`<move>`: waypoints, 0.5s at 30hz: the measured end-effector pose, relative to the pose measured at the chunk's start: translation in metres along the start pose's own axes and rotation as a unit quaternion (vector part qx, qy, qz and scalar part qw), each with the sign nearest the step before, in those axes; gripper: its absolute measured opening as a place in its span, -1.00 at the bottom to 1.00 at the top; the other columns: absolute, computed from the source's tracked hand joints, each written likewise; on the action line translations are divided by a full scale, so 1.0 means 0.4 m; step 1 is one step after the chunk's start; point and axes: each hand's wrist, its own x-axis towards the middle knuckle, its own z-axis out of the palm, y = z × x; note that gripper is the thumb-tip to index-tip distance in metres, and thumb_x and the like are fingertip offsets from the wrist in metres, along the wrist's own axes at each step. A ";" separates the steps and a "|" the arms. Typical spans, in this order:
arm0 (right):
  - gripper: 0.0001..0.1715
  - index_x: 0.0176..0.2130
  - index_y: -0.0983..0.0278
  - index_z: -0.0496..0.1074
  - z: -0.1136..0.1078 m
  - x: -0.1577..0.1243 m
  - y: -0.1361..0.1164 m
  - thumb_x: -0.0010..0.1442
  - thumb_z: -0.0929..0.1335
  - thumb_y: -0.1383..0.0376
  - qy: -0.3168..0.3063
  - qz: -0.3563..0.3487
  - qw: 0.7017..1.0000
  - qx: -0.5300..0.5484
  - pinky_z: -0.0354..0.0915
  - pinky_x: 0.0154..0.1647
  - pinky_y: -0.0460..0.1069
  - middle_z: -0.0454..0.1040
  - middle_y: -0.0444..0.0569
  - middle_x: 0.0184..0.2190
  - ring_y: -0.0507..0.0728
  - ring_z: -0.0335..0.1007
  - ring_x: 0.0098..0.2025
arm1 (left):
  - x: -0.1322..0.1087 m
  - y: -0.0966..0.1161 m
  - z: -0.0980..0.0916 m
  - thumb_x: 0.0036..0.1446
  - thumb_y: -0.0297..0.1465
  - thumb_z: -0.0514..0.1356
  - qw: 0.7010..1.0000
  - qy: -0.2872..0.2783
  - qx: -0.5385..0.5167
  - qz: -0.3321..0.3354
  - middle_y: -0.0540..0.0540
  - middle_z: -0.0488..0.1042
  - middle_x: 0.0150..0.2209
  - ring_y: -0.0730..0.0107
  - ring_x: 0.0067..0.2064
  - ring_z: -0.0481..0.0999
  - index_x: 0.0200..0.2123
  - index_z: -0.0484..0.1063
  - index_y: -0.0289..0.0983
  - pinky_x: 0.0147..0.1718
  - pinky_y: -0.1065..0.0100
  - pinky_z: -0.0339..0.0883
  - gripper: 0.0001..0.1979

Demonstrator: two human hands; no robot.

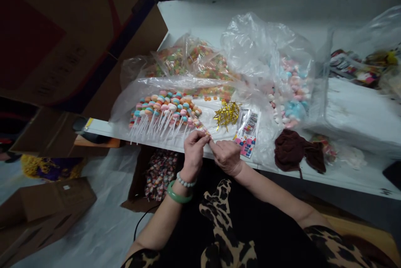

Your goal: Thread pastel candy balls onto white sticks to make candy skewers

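My left hand and my right hand meet at the table's front edge, fingertips pinched close together. Between them is the end of a slim, pastel-coloured candy piece, whose exact kind is too small to make out. Just left of it lies a pile of lollipops with white sticks pointing toward me. Gold twist ties sit in a loose heap beyond my right hand. Beside them are small printed clear packets, their lower ends near my right knuckles.
Plastic bags of gummy candies and of pastel marshmallows lie behind. A large carton rises at left. Below the table edge stands a box of wrapped candies. A dark brown cloth rests at right.
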 end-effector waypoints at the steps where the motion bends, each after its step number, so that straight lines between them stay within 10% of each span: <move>1: -0.72 -0.19 0.31 0.52 0.002 0.000 -0.001 0.29 0.23 0.39 -0.004 -0.001 1.000 0.013 -0.04 -0.45 0.01 0.36 -0.08 -0.60 0.03 0.22 -0.53 | -0.006 0.003 0.003 -0.05 -0.38 0.30 0.999 -0.003 0.035 0.035 0.06 0.26 -0.54 0.49 -0.43 0.22 -0.59 0.29 -0.27 -0.38 0.41 0.16 -0.76; 7: -0.71 -0.19 0.23 0.50 0.010 0.018 0.006 0.26 0.21 0.33 -0.021 0.186 0.948 0.257 0.18 -0.36 -0.05 0.50 -0.05 -0.44 0.07 0.37 -0.40 | -0.036 -0.002 0.019 0.08 -0.24 0.27 0.999 -0.017 0.023 0.024 0.08 0.20 -0.56 0.51 -0.48 0.17 -0.54 0.26 -0.25 -0.43 0.43 0.12 -0.70; 15: -0.80 -0.39 0.25 0.38 0.004 0.063 0.025 -0.07 0.41 0.22 -0.032 0.464 0.620 0.632 -0.10 -0.63 -0.12 0.21 -0.30 -0.67 -0.08 -0.07 -0.66 | 0.009 -0.026 0.005 0.00 -0.12 0.33 0.937 -0.070 -0.267 -0.215 -0.08 0.52 -0.28 0.41 -0.34 0.49 -0.27 0.45 -0.28 -0.32 0.35 0.38 -0.64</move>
